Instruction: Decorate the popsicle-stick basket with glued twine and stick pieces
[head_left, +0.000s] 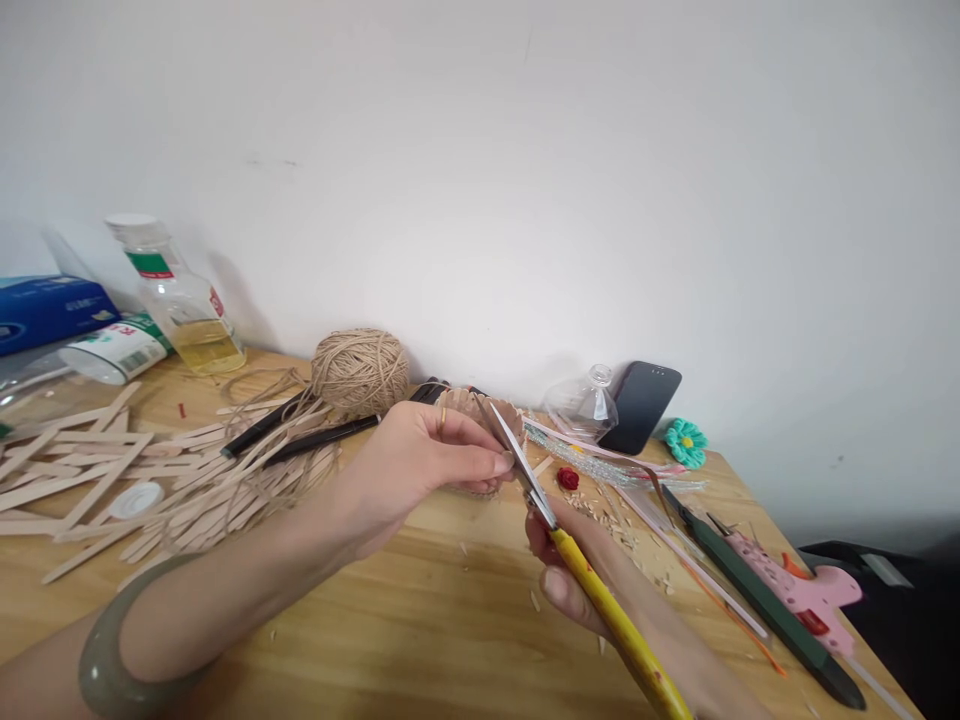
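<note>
My right hand (pixel 577 580) grips a pair of scissors (pixel 592 585) with a yellow handle. Their metal blades point up and left, slightly apart, beside the fingertips of my left hand (pixel 442 455). Thumb and forefinger of the left hand are pinched together; whatever is between them is too small or hidden to make out. Just behind those fingers is a round, scalloped wooden piece (pixel 480 405), partly covered by the hand. I cannot tell whether the left hand touches it. A small red rose-like piece (pixel 568 479) lies right of the blades.
Wooden sticks (pixel 97 465), a twine ball (pixel 360 368) and black markers (pixel 322 438) lie left. A bottle (pixel 195 320) stands at the back. Right are a phone (pixel 641 405), teal flower (pixel 685 442), green-handled tool (pixel 765 595), pink glue gun (pixel 802 590) and wood scraps.
</note>
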